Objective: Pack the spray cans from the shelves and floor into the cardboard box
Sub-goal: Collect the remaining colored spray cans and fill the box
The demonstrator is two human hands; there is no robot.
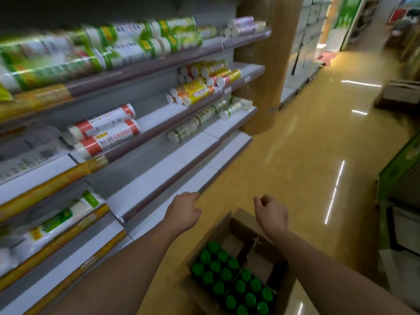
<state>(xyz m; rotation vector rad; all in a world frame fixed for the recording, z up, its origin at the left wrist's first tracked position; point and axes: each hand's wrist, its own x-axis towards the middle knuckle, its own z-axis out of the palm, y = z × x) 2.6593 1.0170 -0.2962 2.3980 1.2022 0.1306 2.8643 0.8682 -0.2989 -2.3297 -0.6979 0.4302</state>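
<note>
An open cardboard box (236, 220) stands on the floor below me. Several spray cans with green caps (227, 276) stand upright in it, filling its near part; the far compartments behind a cardboard divider (254, 246) show bare bottom. My left hand (183, 211) reaches forward above the box's far left corner, next to the edge of a low shelf, fingers loosely apart and holding nothing. My right hand (271, 211) hovers over the box's far right corner, fingers curled, nothing in it.
Tilted store shelves (172, 155) run along the left, with lying rolls and cans in green, yellow and red wrapping on the upper levels. A brown pillar (261, 64) stands ahead. Glossy yellow floor (306, 155) stretches away. A green display (400, 173) and another carton (400, 94) are on the right.
</note>
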